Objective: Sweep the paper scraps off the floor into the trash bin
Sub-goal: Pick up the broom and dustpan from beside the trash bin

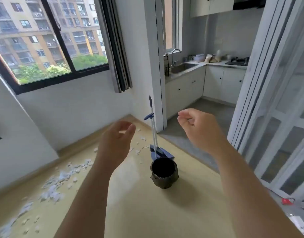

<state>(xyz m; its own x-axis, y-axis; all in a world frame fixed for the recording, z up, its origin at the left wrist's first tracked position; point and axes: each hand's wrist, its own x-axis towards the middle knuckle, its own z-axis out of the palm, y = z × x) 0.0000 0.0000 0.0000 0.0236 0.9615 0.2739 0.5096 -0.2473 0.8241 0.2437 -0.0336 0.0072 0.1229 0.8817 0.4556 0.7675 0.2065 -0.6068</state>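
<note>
Both hands are hovering in the air over the floor (141,208), and neither is touching anything. The left hand (116,143) is showing a fairly wide grip, with its fingers curving loosely and a clear gap to the thumb. The right hand (199,129) is making a narrower grip, with its fingers loosely curled and the thumb tip close to the forefinger; it is empty too.

The trash bin (165,181), lined with a dark bag, is standing upright on the floor beyond the hands, and in the view it is showing between the two forearms. Just behind it the broom and dustpan set (153,133) is standing upright, its blue pan partly hidden by the bin's rim. The paper scraps (62,177) are lying scattered over the left part of the floor along the wall below the window (44,40). A thinner trail of them is reaching the left side of the pan.

Plain beige floor is stretching from the bin toward the camera and to its right. The wall's skirting is bounding the floor on the left. A white wall corner (160,100) is standing just behind the broom. To the right the beige is meeting the grey kitchen floor (196,115) at a straight edge. A white folding door (276,117) is lining the right side, with a small red thing (287,201) lying near its foot.
</note>
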